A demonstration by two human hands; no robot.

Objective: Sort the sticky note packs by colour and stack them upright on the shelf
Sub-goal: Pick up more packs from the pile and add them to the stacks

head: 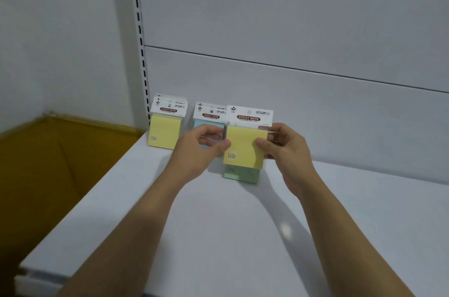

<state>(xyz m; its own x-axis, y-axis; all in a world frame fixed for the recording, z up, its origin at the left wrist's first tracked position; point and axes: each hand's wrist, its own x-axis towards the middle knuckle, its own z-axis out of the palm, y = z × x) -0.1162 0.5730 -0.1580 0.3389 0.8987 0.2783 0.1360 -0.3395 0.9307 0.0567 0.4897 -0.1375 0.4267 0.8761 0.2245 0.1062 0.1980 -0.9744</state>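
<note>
I have a yellow pack [244, 148] in both hands, upright and face toward me, lifted clear of the shelf [218, 224]. My left hand [204, 148] pinches its left edge, thumb on the front and fingers curled behind; my right hand [284, 148] pinches the right edge the same way. Neither hand has anything else in it.

Against the back panel [291, 102] the sorting is part done. A yellow stack [164, 134] stands upright at the far left, a blue stack [209, 124] stands just beside it to the right, and a green pack [243, 175] shows below the one I hold. I cannot tell whether it stands alone or heads a stack.

So I judge the step in hand is placing this yellow pack. It hangs in front of the green and beside the blue, the wrong spots for it. The next move calls for carrying it left, past the blue stack, and setting it down upright in front of the yellow stack, faces aligned, without knocking the blue over. A brown box [48, 163] lies off the shelf's left end.
</note>
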